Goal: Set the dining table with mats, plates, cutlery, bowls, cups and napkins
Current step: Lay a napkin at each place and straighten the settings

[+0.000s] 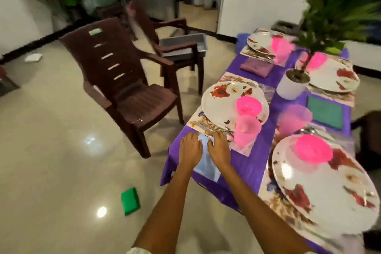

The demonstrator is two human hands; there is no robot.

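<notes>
A light blue napkin (206, 163) lies on the purple tablecloth (249, 163) at the table's near left edge. My left hand (190, 148) and my right hand (219, 147) press flat on it side by side, fingers straight. Just beyond them sits a floral mat (198, 117) with a floral plate (220, 105), a pink bowl (248, 105), a pink cup (246, 130) and cutlery (208, 127). Another plate (321, 189) with a pink bowl (313, 151) is at the near right, beside a pink cup (292, 118). Two more settings stand at the far end.
A potted plant in a white pot (290, 86) stands mid-table. A purple napkin (256, 67) and a green napkin (325, 112) lie on the cloth. Two brown chairs (123, 88) stand left of the table; the farther holds a grey tray (185, 44). A green item (130, 201) lies on the floor.
</notes>
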